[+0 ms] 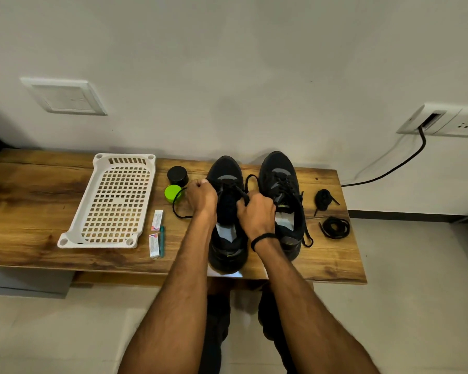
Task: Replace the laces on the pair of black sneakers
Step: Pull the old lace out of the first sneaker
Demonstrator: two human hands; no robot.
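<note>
Two black sneakers stand side by side on the wooden bench (38,190), toes toward the wall. My left hand (201,197) grips one end of a black lace (180,211) at the left side of the left sneaker (226,171); that end loops down onto the bench. My right hand (256,210) pinches the other end above the same shoe's tongue, and a loop of it arcs up between the shoes. The right sneaker (278,179) is laced, with loose ends hanging down its right side. Two bundles of black laces (334,228) lie to the right of it.
A white perforated plastic tray (114,201) lies on the left of the bench. A black jar (177,176) and a green lid (172,193) stand beside the left sneaker. Two small tubes and a teal tool (157,238) lie near the tray. A black cable (389,171) runs from a wall socket.
</note>
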